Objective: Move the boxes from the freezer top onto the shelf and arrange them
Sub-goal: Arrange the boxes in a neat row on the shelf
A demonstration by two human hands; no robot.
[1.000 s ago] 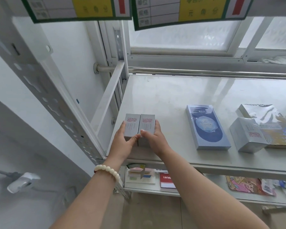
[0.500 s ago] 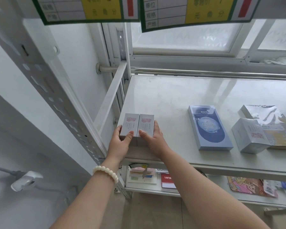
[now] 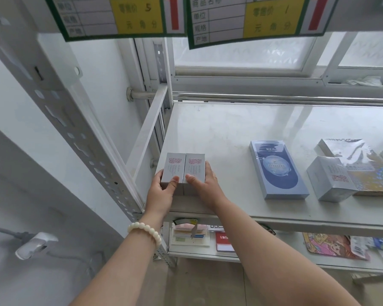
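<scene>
Two small grey boxes with pink patterned labels stand side by side at the front left corner of the white shelf [image 3: 226, 133]. My left hand [image 3: 160, 193] grips the left grey box [image 3: 172, 167], thumb on its front face. The right grey box [image 3: 195, 167] is held by my right hand [image 3: 205, 184], fingers along its right side. Both boxes touch each other and rest on the shelf surface. The freezer top is not in view.
A flat blue box [image 3: 276, 168] lies mid-shelf. Right of it are a silver box [image 3: 328, 178] and a foil-wrapped flat box [image 3: 363, 166]. Price tags [image 3: 248, 18] hang overhead. A perforated upright [image 3: 75, 133] stands left. A lower shelf [image 3: 230, 255] holds cards and papers.
Both hands have slid the pair of grey boxes slightly left toward the shelf's front left corner, and the view has shifted a little. The grip is unchanged.
</scene>
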